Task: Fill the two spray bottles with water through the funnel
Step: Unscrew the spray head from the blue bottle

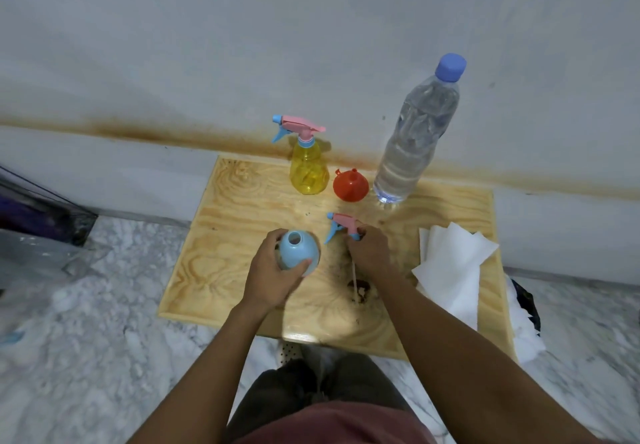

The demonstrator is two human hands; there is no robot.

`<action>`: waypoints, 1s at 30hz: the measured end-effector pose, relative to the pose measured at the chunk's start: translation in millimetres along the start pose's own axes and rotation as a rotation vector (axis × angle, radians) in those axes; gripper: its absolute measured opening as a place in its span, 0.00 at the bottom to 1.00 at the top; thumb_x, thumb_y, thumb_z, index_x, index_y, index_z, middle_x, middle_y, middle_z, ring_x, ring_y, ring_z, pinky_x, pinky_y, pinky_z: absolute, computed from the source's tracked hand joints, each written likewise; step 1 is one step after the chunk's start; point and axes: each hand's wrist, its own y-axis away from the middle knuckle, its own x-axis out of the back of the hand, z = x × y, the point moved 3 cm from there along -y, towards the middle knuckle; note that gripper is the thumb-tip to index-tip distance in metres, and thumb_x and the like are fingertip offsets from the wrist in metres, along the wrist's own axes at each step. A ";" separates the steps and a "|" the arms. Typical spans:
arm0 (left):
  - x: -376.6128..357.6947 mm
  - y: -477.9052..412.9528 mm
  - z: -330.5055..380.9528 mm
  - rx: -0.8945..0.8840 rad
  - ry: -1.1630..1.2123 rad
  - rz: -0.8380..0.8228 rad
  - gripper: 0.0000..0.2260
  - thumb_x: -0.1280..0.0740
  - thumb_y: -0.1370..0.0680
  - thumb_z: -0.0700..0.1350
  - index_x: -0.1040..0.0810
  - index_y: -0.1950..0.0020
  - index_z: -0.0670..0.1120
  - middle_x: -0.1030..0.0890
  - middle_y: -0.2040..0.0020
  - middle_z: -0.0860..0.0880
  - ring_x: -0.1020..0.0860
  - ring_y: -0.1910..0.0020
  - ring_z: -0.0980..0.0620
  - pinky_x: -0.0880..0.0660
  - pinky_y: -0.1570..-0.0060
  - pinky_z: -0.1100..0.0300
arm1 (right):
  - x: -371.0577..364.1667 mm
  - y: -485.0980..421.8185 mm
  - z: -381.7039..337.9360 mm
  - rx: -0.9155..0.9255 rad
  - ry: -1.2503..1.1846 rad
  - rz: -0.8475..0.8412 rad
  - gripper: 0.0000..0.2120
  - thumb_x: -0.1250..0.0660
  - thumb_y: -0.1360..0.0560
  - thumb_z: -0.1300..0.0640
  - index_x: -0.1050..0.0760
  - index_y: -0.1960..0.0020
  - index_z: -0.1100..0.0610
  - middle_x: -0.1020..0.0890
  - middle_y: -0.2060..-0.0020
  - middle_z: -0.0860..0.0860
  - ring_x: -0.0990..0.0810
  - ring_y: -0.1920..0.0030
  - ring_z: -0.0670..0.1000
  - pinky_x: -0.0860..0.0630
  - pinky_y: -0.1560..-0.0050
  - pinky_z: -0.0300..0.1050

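Left hand [273, 270] wraps blue spray bottle [297, 249], grip closed round body, holding it upright on wooden surface [221, 222], neck open upward, likely steadied for filling. Right hand [372, 253] pinches removed trigger head [343, 227] just beside bottle, dip tube trailing down toward surface; grip closed on it. Yellow spray bottle [309, 170] stands at back, trigger head on. Red funnel [349, 184] rests mouth-down between yellow bottle and capped water bottle [414, 139], within reach. Paper towels [450, 263] at right, probably for spills.

On the board [221, 270], the funnel [349, 185] stands between capped spray bottle [308, 170] and water bottle [414, 139].
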 end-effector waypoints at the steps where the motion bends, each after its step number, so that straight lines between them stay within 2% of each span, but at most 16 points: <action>1: 0.5 -0.6 1.8 0.005 0.005 -0.004 0.27 0.21 0.31 0.48 0.29 0.37 0.53 0.23 0.40 0.54 0.24 0.43 0.56 0.23 0.51 0.62 | -0.5 -1.0 0.5 -0.001 -0.004 0.001 0.08 0.32 0.25 0.58 0.19 0.49 0.60 0.18 0.58 0.54 0.23 0.60 0.49 0.36 0.70 0.33; 5: 1.7 -2.9 4.8 0.024 0.020 -0.027 0.25 0.21 0.32 0.46 0.29 0.41 0.54 0.22 0.43 0.56 0.24 0.45 0.60 0.21 0.52 0.59 | -0.9 -2.4 1.9 0.013 -0.005 0.014 0.07 0.31 0.25 0.57 0.20 0.52 0.61 0.21 0.62 0.51 0.24 0.62 0.49 0.37 0.70 0.34; 8: 2.3 -2.8 8.7 0.051 0.031 -0.040 0.25 0.21 0.32 0.44 0.30 0.42 0.54 0.23 0.45 0.59 0.24 0.46 0.62 0.25 0.54 0.68 | 3.1 0.0 4.1 0.043 0.051 0.010 0.06 0.32 0.24 0.58 0.21 0.53 0.62 0.23 0.62 0.50 0.25 0.62 0.48 0.37 0.70 0.32; 10: 2.8 -2.2 10.7 0.057 0.039 -0.048 0.24 0.21 0.32 0.44 0.30 0.43 0.54 0.23 0.46 0.60 0.24 0.47 0.64 0.27 0.56 0.73 | 8.2 -0.6 2.4 0.064 0.091 0.028 0.08 0.33 0.24 0.56 0.22 0.52 0.61 0.23 0.61 0.50 0.25 0.63 0.49 0.33 0.68 0.37; 12: 3.2 -1.4 11.3 0.065 0.046 -0.052 0.24 0.21 0.32 0.43 0.30 0.43 0.53 0.22 0.46 0.58 0.24 0.47 0.64 0.28 0.57 0.75 | 12.9 -8.9 -3.7 0.081 0.072 0.069 0.13 0.34 0.23 0.51 0.23 0.46 0.60 0.20 0.54 0.52 0.21 0.55 0.53 0.27 0.59 0.43; 14: 3.1 -1.1 12.0 0.068 0.040 -0.051 0.24 0.21 0.32 0.43 0.29 0.43 0.53 0.22 0.45 0.56 0.24 0.48 0.62 0.28 0.57 0.75 | 18.8 -21.9 -17.1 0.085 0.000 0.103 0.17 0.35 0.22 0.49 0.24 0.38 0.59 0.20 0.47 0.54 0.21 0.47 0.54 0.27 0.50 0.45; 17: 2.6 -1.7 13.3 0.075 0.043 -0.047 0.24 0.21 0.32 0.42 0.29 0.43 0.52 0.22 0.45 0.54 0.24 0.47 0.58 0.29 0.57 0.75 | 24.0 -41.4 -48.7 0.153 -0.107 0.140 0.15 0.34 0.22 0.52 0.24 0.38 0.58 0.18 0.47 0.54 0.22 0.47 0.53 0.29 0.49 0.42; 20: 2.2 -2.1 12.2 0.075 0.037 -0.042 0.24 0.21 0.33 0.42 0.29 0.43 0.53 0.21 0.45 0.54 0.23 0.46 0.61 0.29 0.56 0.75 | 20.5 -58.4 -67.0 0.097 -0.203 0.154 0.18 0.35 0.21 0.53 0.28 0.34 0.58 0.22 0.44 0.50 0.26 0.45 0.48 0.33 0.44 0.40; 26: 1.9 -4.1 7.0 0.090 0.044 -0.054 0.24 0.20 0.33 0.42 0.28 0.42 0.51 0.20 0.44 0.54 0.23 0.45 0.63 0.28 0.54 0.74 | 9.0 -84.8 -71.5 0.048 -0.223 0.221 0.12 0.35 0.22 0.55 0.24 0.40 0.58 0.20 0.47 0.52 0.23 0.43 0.54 0.34 0.47 0.38; 30: 2.0 -4.1 6.0 0.091 0.053 -0.052 0.25 0.20 0.33 0.43 0.28 0.42 0.50 0.21 0.44 0.54 0.23 0.45 0.62 0.27 0.53 0.71 | 3.8 -95.0 -66.2 -0.022 -0.184 0.232 0.14 0.35 0.20 0.54 0.24 0.38 0.60 0.20 0.41 0.56 0.24 0.39 0.56 0.31 0.40 0.43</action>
